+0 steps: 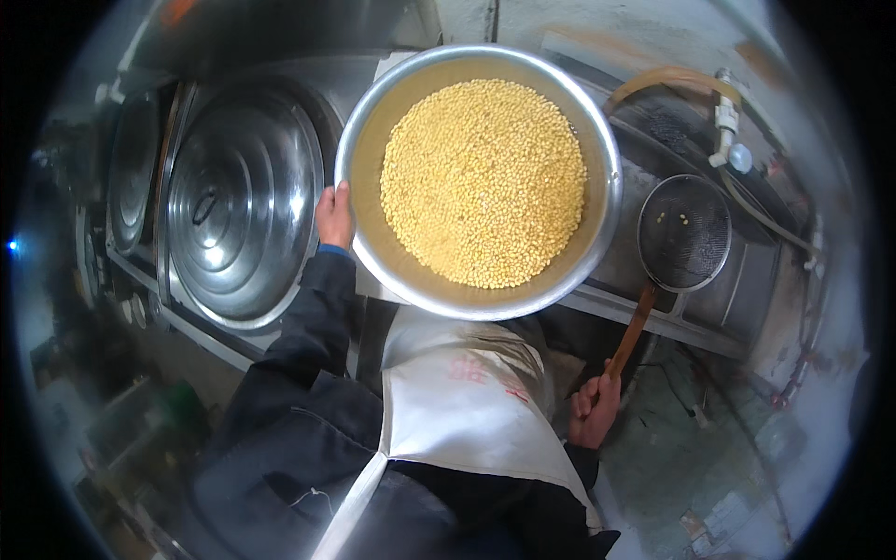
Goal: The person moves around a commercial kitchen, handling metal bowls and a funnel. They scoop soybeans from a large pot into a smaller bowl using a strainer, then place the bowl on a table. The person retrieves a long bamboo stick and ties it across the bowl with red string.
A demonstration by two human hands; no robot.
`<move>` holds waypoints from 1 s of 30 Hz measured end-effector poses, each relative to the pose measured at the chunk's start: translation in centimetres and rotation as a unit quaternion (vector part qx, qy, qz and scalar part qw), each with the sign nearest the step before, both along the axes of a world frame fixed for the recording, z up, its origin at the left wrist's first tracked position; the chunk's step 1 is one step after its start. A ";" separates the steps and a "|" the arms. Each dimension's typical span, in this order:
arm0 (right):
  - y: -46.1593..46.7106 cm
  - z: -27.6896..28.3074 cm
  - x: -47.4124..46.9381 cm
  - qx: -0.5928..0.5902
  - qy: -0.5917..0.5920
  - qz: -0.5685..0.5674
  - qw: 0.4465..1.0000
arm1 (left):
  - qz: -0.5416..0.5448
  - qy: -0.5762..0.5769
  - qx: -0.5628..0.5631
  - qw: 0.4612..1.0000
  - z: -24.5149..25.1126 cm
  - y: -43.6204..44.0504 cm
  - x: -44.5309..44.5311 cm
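Observation:
A wide metal basin [603, 231] stands before me, with a large heap of yellow soybeans [483, 182] in it. My left hand [334, 215] grips the basin's rim on its left side. In my right hand [595, 406], low on the right, is the wooden handle of a round wire-mesh strainer [689, 245]. The strainer's mesh lies to the right of the basin, over the metal sink area, and a few loose beans cling to it. Whether the strainer touches the sink cannot be told.
Left of the basin sits a big domed metal lid [245, 203] with a small handle, and a second lid [133, 175] lies beyond it. A white tap valve [726, 126] with a tan hose [665, 77] rises at the back right. A pale apron [462, 413] covers my front.

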State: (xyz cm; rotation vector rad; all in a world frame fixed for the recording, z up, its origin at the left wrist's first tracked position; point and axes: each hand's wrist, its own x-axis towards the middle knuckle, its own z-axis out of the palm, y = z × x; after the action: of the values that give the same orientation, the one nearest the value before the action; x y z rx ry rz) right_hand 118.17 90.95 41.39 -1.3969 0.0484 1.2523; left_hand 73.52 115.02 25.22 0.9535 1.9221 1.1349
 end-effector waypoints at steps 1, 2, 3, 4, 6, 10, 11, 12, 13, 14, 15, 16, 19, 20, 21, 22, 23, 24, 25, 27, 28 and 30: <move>-0.4 0.7 -0.3 -0.007 -0.017 0.029 0.999 | 0.001 -0.028 0.005 1.000 -0.2 -0.1 0.1; -0.6 1.1 -0.4 -0.031 -0.024 0.054 0.998 | -0.008 -0.056 0.027 0.998 -0.3 0.2 0.1; -0.9 1.4 -0.7 -0.045 -0.028 0.088 0.995 | -0.004 -0.054 0.020 0.998 -0.4 0.2 0.2; -1.2 1.7 -0.9 -0.063 -0.032 0.118 0.991 | 0.005 -0.062 0.008 0.998 -0.4 0.2 0.3; -1.2 1.6 -1.4 -0.093 -0.031 0.158 0.983 | 0.010 -0.078 0.007 0.997 -0.4 0.3 0.5; 0.6 0.4 -2.0 -0.093 -0.059 0.266 0.958 | -0.015 -0.089 -0.014 0.996 -0.1 0.2 0.7; 1.5 0.0 -2.0 -0.088 -0.068 0.289 0.951 | -0.014 -0.098 -0.020 0.995 -0.1 0.1 0.6; 2.4 -0.3 -1.8 -0.076 -0.079 0.315 0.943 | -0.023 -0.109 -0.012 0.994 -0.2 0.1 0.6; 3.4 -0.6 -1.5 -0.073 -0.084 0.321 0.941 | -0.026 -0.111 -0.016 0.993 -0.3 0.1 0.3; 4.4 -0.8 -1.2 -0.062 -0.089 0.331 0.937 | -0.010 -0.078 -0.024 0.997 -0.6 -0.3 0.4; 5.4 -1.1 -0.9 -0.043 -0.098 0.347 0.932 | 0.005 -0.044 -0.028 0.999 -0.8 -0.5 0.3; 6.3 -1.3 -0.5 -0.016 -0.112 0.358 0.927 | 0.010 -0.007 -0.010 1.000 -1.0 -0.7 0.3; 8.4 -2.0 0.9 -0.022 -0.096 0.381 0.919 | -0.006 0.058 -0.033 0.998 -1.2 -2.1 1.3; 8.6 -2.5 1.3 -0.011 -0.087 0.385 0.919 | -0.008 0.087 -0.050 0.995 -1.1 -2.6 1.8; 8.7 -2.8 1.7 -0.003 -0.077 0.390 0.918 | -0.008 0.043 -0.017 0.999 -0.8 -3.0 2.4; 8.6 -3.2 2.1 -0.009 -0.072 0.394 0.916 | -0.003 0.005 -0.031 0.999 -0.3 -3.5 3.0; 8.3 -3.5 2.4 -0.011 -0.064 0.398 0.915 | 0.003 -0.032 -0.046 0.998 0.3 -4.0 3.5; 7.9 -3.8 2.6 -0.014 -0.054 0.402 0.914 | 0.011 -0.073 -0.063 0.995 1.1 -4.5 3.9; 7.6 -4.0 2.8 -0.014 -0.044 0.406 0.913 | 0.016 -0.077 -0.086 0.993 1.8 -4.8 4.2; 6.9 -4.2 3.0 -0.008 -0.027 0.393 0.919 | 0.020 -0.065 -0.083 0.994 3.1 -4.8 4.5; 6.6 -4.3 3.1 0.002 -0.016 0.384 0.923 | 0.011 -0.068 -0.066 0.995 3.4 -4.4 4.5; 6.4 -4.2 3.4 -0.008 -0.024 0.387 0.922 | 0.020 -0.054 -0.078 0.995 3.7 -2.5 4.2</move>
State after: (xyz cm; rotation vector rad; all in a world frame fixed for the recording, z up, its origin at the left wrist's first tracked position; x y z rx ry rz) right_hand 121.53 97.32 37.14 -1.5127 -0.5838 1.8557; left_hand 77.69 112.54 28.93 0.7572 1.9182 1.0207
